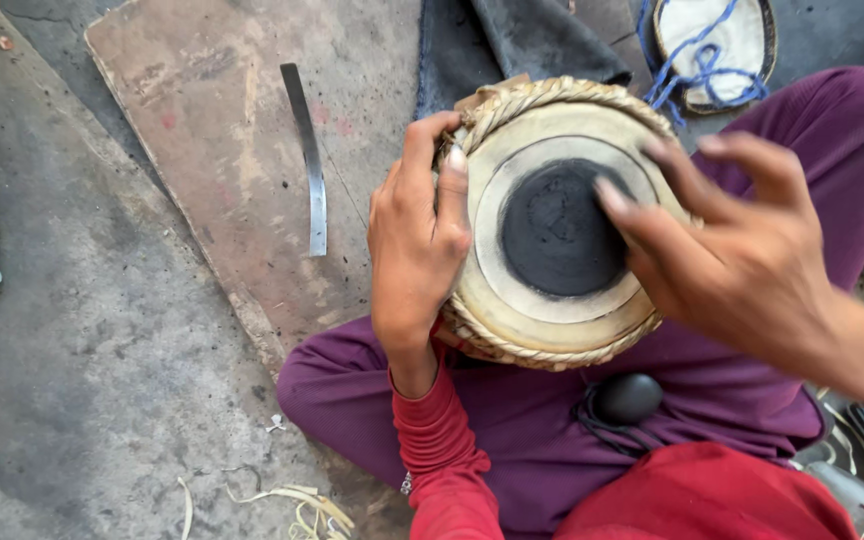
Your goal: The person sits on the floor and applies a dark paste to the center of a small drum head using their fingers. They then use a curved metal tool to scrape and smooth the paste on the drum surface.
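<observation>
Left hand (417,245) grip clamps the braided rim of the drum (552,225), which rests on the lap. Right hand (742,255), opposite this grip, stays unclamped, fingers spread, fingertips (614,197) on the black centre patch. Metal strip (307,150) lies beyond the grip on a board (212,110).

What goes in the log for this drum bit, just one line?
left hand: grips drum rim | right hand: fingers over black patch | metal strip: on board

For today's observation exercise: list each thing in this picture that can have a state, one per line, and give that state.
Drum: upright in the lap, head facing up.
Left hand: grip closed on the drum's rim.
Right hand: fingers spread, blurred, over the black centre patch.
Metal strip: lying flat on the board.
</observation>
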